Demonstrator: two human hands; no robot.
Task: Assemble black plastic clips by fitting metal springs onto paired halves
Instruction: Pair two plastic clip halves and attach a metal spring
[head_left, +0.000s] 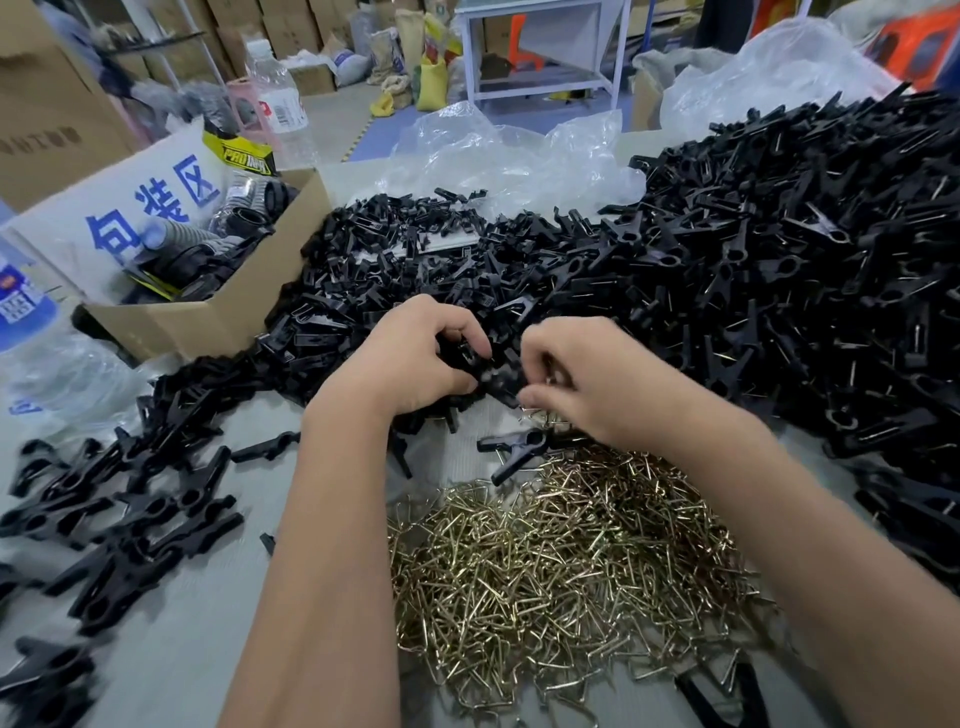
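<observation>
Springs (561, 566) lie heaped nearest us, brass-coloured. Just beyond, our left hand (415, 358) grips the paired black halves (491, 374) while our right hand (576, 374) pinches at their near end, seemingly seating a spring. Best we keep the halves squarely aligned and press evenly. Blur and fingers hide the spring itself. Loose halves (415, 260) pile farther off; finished clips (810, 249) mound far right.
</observation>
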